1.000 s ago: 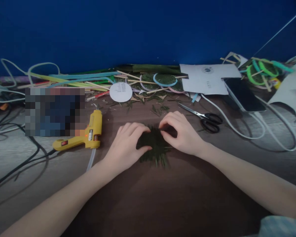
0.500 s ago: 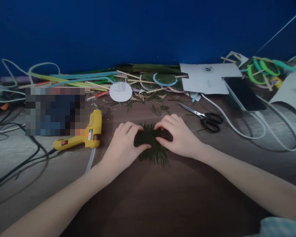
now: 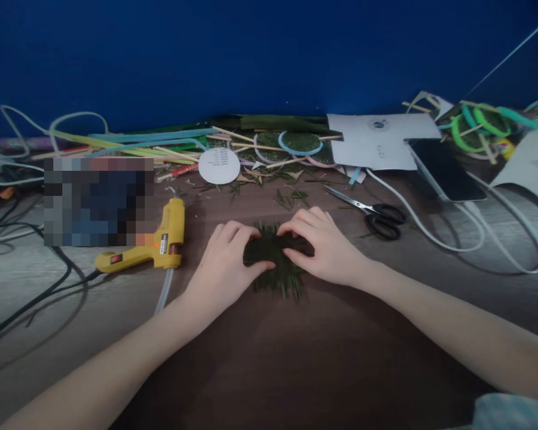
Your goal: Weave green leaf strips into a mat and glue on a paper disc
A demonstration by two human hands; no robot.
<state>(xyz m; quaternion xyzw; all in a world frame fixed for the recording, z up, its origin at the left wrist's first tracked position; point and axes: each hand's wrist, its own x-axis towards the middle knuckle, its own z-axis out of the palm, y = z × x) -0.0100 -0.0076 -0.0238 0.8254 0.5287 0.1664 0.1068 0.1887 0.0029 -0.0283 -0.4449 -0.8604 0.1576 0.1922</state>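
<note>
Between my hands, flat on the dark brown table, lies a dark green patch of thin leaf strips point(image 3: 280, 263), its ends fanning out toward me and away. My left hand point(image 3: 228, 254) curves around its left side, thumb at the near part and fingertips at the far part. From the right, my right hand point(image 3: 323, 245) holds it with thumb and forefinger bent over the green strips. The fingertips of both hands touch it; the middle of the patch is dark and its detail is hard to make out.
A yellow glue gun point(image 3: 168, 236) lies left of my hands. Open black-handled scissors point(image 3: 376, 215) are at the right. A phone point(image 3: 451, 173) with a white cable point(image 3: 407, 227) rests farther right. Craft sticks, coloured rings point(image 3: 300, 143), green scraps and cut white card point(image 3: 367, 140) line the blue wall.
Both hands stay in nearly the same place on the green leaf strips. The right fingertips have shifted very slightly to the left.
</note>
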